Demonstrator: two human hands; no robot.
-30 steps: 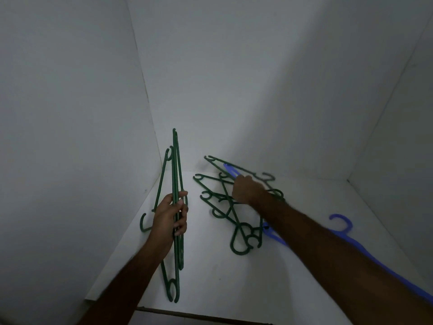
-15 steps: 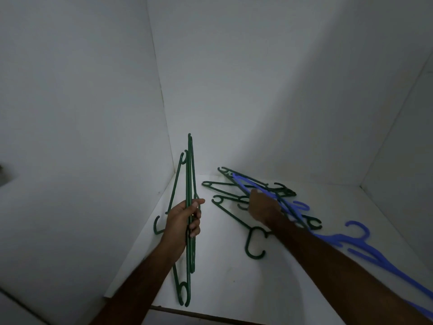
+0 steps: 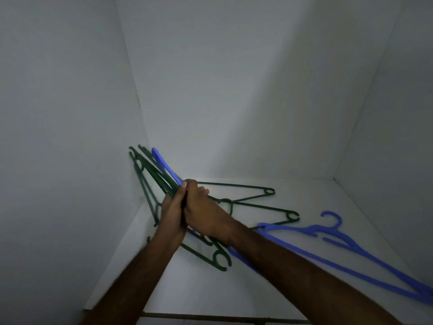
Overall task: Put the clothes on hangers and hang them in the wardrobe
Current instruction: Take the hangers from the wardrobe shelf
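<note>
- both hands were together near the back left corner of the white shelf (image 3: 293,231), clamped around one bundle of hangers
- left hand (image 3: 172,215) had its fingers curled round the green hangers (image 3: 150,174), thumb lying up along the bundle
- right hand (image 3: 206,216) was pressed right against the left one, fingers wrapped round the same bundle from the other side
- the bundle stuck up and back at a tilt toward the left wall (image 3: 58,137). mostly dark green, with one blue hanger (image 3: 165,166) sandwiched on the right edge of it
- lower ends of the held green ones poked out below the hands, hooks hanging near the shelf front
- two more green hangers (image 3: 257,202) lay flat on the shelf just behind the right hand, their looped ends pointing right
- further right a couple of loose blue hangers (image 3: 332,233) lay flat too, hook up toward the back, long arms running off toward the bottom right corner
- couldn't tell exactly how many were in the bundle, they overlapped too much
- no clothes in view anywhere, just hangers and the plain white inside of the wardrobe
</note>
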